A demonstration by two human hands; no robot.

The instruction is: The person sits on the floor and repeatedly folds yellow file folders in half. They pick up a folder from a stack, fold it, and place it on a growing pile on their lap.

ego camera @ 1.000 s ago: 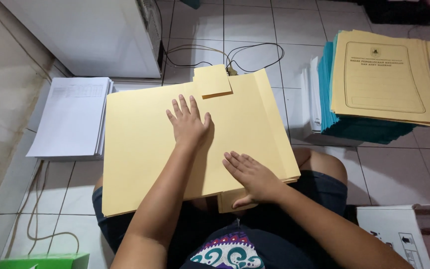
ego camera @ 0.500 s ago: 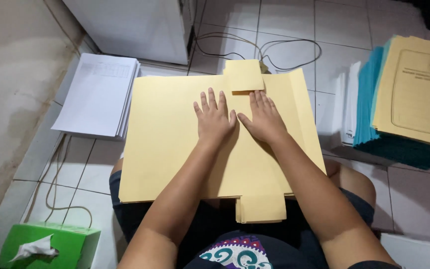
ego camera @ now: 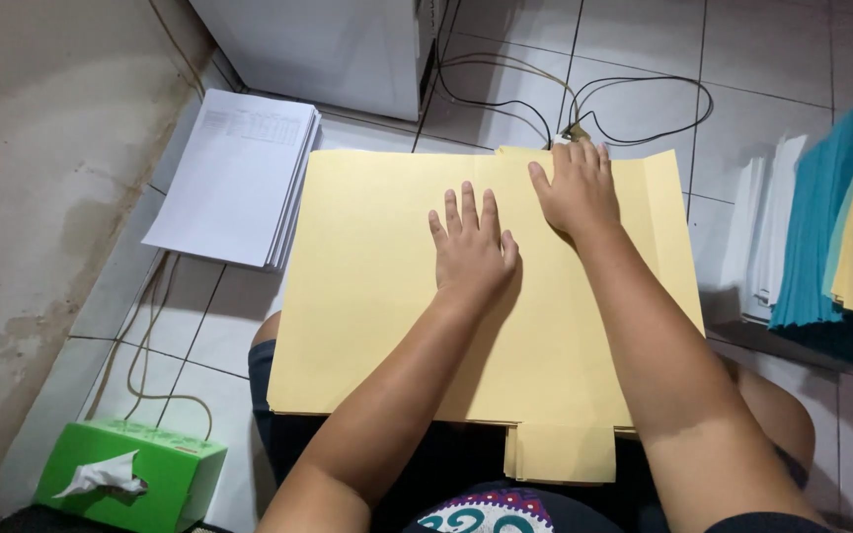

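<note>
Pressing the far flap flat likely goes best with the right hand (ego camera: 577, 192) sliding firmly along the fold while the left hand (ego camera: 471, 247) pins the folder (ego camera: 377, 296), which lies across the lap. Both hands lie palm-down, grasping nothing: left fingers lightly spread mid-sheet, right fingers close together at the far edge.
</note>
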